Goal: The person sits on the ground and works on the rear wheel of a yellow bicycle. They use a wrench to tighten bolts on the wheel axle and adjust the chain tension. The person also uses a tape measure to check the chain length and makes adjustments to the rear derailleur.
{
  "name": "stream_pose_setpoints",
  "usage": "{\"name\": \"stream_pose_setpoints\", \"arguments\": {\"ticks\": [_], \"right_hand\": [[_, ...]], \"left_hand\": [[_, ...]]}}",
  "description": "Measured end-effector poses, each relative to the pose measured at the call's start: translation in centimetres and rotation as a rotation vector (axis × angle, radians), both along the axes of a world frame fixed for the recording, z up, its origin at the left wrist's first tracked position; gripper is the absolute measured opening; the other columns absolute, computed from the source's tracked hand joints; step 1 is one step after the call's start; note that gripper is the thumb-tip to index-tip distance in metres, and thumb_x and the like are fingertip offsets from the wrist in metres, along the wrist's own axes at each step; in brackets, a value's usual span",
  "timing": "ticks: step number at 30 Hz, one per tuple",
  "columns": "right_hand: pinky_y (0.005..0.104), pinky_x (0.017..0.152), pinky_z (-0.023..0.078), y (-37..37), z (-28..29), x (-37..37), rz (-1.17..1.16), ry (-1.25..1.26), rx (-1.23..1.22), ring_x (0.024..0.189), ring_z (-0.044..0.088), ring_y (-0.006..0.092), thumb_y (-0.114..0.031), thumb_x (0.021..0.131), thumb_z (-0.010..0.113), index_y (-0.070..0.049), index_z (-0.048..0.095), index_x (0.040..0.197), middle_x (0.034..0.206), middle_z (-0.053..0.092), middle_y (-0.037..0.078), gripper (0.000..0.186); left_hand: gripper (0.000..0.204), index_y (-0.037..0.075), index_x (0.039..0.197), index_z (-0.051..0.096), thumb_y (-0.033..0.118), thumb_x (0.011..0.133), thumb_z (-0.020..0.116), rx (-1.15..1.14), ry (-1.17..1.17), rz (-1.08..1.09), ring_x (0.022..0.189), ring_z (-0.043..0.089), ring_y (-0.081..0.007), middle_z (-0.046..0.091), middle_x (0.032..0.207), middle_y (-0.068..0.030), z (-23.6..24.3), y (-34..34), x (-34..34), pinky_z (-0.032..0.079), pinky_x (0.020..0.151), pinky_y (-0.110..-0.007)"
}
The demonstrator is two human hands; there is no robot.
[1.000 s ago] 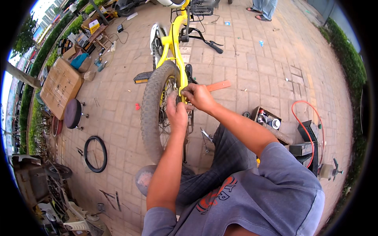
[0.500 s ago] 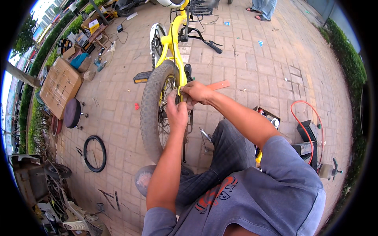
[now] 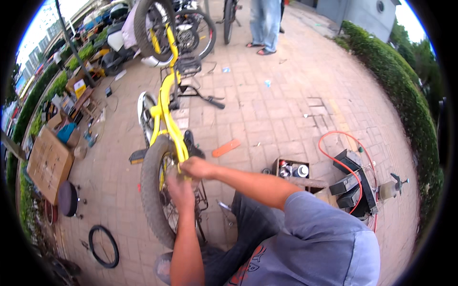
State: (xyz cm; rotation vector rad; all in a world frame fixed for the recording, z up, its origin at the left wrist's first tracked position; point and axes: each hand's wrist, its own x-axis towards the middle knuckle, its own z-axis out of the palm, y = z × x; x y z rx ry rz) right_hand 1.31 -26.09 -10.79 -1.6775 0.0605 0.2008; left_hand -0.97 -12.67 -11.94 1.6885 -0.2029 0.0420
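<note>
A yellow bicycle frame [image 3: 165,100] lies before me with its fat knobby wheel [image 3: 151,190] nearest. Where the frame's end meets the wheel's hub area, my right hand [image 3: 198,168] is closed, fingers bent against the yellow tube end. What sits between those fingers is hidden. Just below it, beside the spokes, is my left hand [image 3: 181,189], smeared by motion, so its fingers do not read clearly. A black pedal [image 3: 138,156] sticks out left of the wheel. Past my right hand, an orange-red flat strip [image 3: 226,148] lies on the paving.
To the right stand a box of bottles and cans [image 3: 292,169], black box-shaped units [image 3: 347,183] and a red hose [image 3: 329,143]. At left are a round stool [image 3: 68,198], a large cardboard box [image 3: 52,155] and a black tyre [image 3: 103,246]. A person's jeans [image 3: 264,24] show at the far side.
The view has tilted up, bringing the bicycle's far wheel and more background into sight. My hands stay at the near wheel's hub area; my left hand is now blurred.
</note>
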Motion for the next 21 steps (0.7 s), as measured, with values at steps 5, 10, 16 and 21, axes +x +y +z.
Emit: {"name": "stream_pose_setpoints", "arguments": {"ticks": [5, 10, 16, 21], "right_hand": [[0.0308, 0.056, 0.042, 0.1, -1.3, 0.3, 0.026, -0.025, -0.065, 0.063, 0.051, 0.0142, -0.032, 0.093, 0.049, 0.002, 0.059, 0.085, 0.070, 0.055, 0.005, 0.036], [0.0297, 0.045, 0.035, 0.5, -0.5, 0.2, 0.009, 0.005, 0.055, 0.054, 0.043, 0.0092, -0.032, 0.097, 0.044, -0.002, 0.055, 0.080, 0.059, 0.046, 0.000, 0.036], [0.0291, 0.046, 0.036, 0.5, -0.9, 0.2, 0.000, -0.081, -0.078, 0.054, 0.045, 0.0094, -0.033, 0.096, 0.045, -0.001, 0.058, 0.081, 0.063, 0.050, 0.001, 0.038], [0.0376, 0.067, 0.044, 0.6, -3.2, 1.3, -0.033, -0.147, -0.164, 0.071, 0.056, 0.0218, -0.034, 0.095, 0.045, 0.005, 0.060, 0.092, 0.075, 0.061, 0.014, 0.042]], "left_hand": [[0.056, -0.006, 0.128, 0.035, -0.005, 0.073, 0.041, -0.238, 0.065, -0.077, 0.073, 0.062, -0.0245, 0.043, 0.128, -0.0207, 0.3, -0.3, -0.1, 0.055, 0.054, -0.029], [0.059, -0.007, 0.131, 0.033, -0.003, 0.073, 0.041, -0.230, 0.023, -0.059, 0.070, 0.061, -0.0220, 0.038, 0.136, -0.0237, -1.1, -0.1, 0.8, 0.051, 0.050, -0.025], [0.055, -0.010, 0.127, 0.033, -0.004, 0.073, 0.041, -0.172, 0.075, -0.075, 0.091, 0.062, -0.0294, 0.035, 0.136, -0.0269, 0.1, 0.1, 0.5, 0.058, 0.055, -0.030], [0.054, -0.009, 0.126, 0.035, -0.002, 0.073, 0.043, -0.123, -0.019, -0.056, 0.090, 0.062, -0.0275, 0.042, 0.130, -0.0258, -2.6, 0.1, 1.5, 0.057, 0.060, -0.030]]}}
